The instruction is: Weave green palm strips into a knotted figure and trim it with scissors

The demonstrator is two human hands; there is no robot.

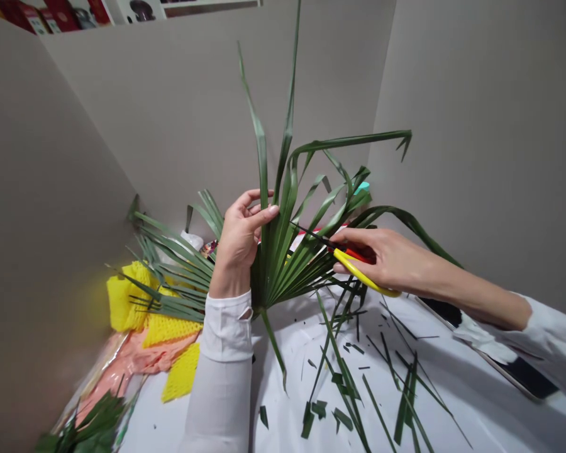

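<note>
A large green fan-shaped palm leaf stands upright in front of me, some of its long tips bent over to the right. My left hand pinches leaf strips between thumb and fingers near the middle of the fan. In my right hand is a pair of scissors with yellow and red handles. Their dark blades point left, among the strips just right of my left thumb. How far the blades are apart is hard to make out. Several cut strips and small leaf scraps lie on the white table below.
Yellow mesh netting and pink material lie at the left, with more green leaves at the lower left. A dark phone-like device rests under my right forearm. Grey walls close in behind; a shelf holds boxes above.
</note>
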